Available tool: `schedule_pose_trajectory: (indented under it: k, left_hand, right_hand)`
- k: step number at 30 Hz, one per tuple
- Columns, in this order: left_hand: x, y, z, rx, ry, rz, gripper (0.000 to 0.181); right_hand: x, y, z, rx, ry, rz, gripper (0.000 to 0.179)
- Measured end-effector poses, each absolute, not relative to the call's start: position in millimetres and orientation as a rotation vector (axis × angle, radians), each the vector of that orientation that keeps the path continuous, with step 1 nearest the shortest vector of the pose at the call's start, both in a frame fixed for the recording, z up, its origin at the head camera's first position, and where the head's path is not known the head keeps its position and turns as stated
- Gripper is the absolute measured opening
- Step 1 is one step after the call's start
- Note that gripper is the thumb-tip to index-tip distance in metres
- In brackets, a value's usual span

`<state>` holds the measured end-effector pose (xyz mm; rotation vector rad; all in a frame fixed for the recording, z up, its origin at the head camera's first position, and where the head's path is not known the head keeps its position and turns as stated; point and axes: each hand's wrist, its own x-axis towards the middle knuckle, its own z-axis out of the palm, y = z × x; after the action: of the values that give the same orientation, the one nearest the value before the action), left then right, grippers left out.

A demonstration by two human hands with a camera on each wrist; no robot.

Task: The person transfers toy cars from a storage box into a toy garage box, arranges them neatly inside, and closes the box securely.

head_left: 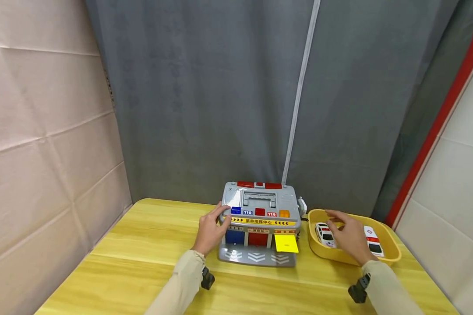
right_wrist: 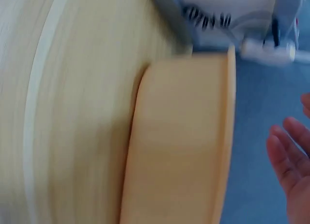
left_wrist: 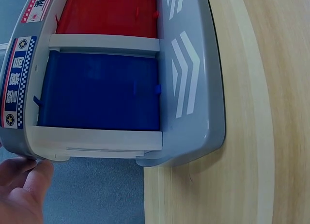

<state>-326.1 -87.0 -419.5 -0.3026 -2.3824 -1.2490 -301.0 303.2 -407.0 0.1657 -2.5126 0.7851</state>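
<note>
The left hand (head_left: 210, 229) is gripping the station (head_left: 259, 222) by its corner, thumb and fingers slightly parted, apparently steadying it at the frame's lower centre. The right hand (head_left: 351, 238), loosely spread and holding nothing, is hovering above the tub (head_left: 331, 254) at lower right, whose walls are keeping the cars (head_left: 325, 235) together.

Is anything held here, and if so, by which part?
The left hand grips the toy emergency command center by its roof's left edge; the right hand, over the yellow basin, holds nothing.
</note>
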Motion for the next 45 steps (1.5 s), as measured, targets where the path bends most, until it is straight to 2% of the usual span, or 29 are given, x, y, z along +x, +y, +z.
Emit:
schedule_pose_trajectory:
  k: [17, 23, 39, 45]
  left_hand:
    - [-326, -91, -417, -0.296, -2.401, -1.167, 0.032]
    - [-327, -90, -417, -0.301, -2.397, -1.157, 0.032]
    - [-326, -88, -420, -0.335, -2.364, -1.194, 0.032]
    - [-326, -86, -421, -0.324, -2.376, -1.198, 0.032]
  right_hand:
    - [-300, 389, -417, -0.120, -2.702, 0.556, 0.041]
    - [-300, 398, -422, -0.183, -2.716, 0.561, 0.041]
    - [-310, 406, -425, -0.285, -2.977, 0.494, 0.062]
    - [-315, 410, -428, -0.336, -3.007, 0.499, 0.064]
